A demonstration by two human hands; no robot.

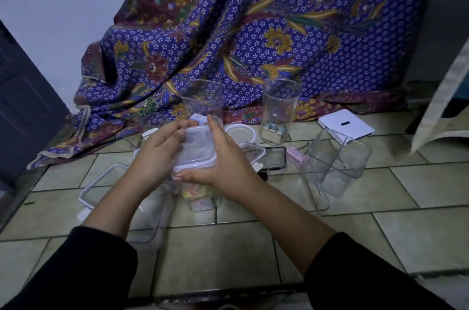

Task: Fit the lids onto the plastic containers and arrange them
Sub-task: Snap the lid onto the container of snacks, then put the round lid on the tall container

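Left hand (158, 154) and right hand (223, 162) clasping lid (196, 149), container (200, 198) beneath mostly hidden

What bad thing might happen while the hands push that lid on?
The lid sits tilted under both hands, so it might snap on crooked. The container with colourful bits may tip and spill. A moving elbow might knock the empty container standing close by on the right.

Bare tile floor (228, 253) lies open nearer me than my fingers. Beyond my fingertips a tall square container (203, 98) blocks the way; to their right, a round lid (241, 133) and clear tubs (337, 165) crowd in.
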